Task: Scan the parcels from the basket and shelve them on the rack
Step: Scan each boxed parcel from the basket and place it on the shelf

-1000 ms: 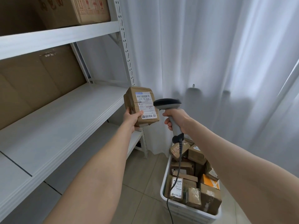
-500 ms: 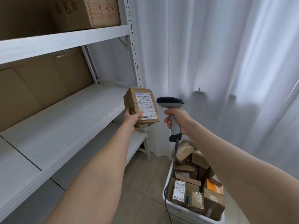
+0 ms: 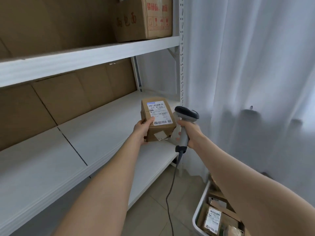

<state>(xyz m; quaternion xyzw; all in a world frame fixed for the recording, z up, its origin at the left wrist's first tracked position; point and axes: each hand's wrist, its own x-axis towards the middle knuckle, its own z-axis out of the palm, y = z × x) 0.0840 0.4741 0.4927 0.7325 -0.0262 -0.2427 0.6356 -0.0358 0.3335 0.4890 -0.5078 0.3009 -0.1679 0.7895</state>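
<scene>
Head view: the left hand (image 3: 142,132) grasps the parcel (image 3: 158,120) above the rack's middle shelf (image 3: 102,133), label up, long axis pointing away toward the rack's back. The right hand (image 3: 190,133) grips the scanner (image 3: 186,114), whose head is aimed left at the parcel.

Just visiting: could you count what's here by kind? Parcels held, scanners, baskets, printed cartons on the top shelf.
Parcels held: 1, the parcel in the left hand.
Scanners: 1, the scanner in the right hand.
Baskets: 1, the basket, contents cut off and uncounted.
Printed cartons on top shelf: 1, the carton.
Total: 4.
</scene>
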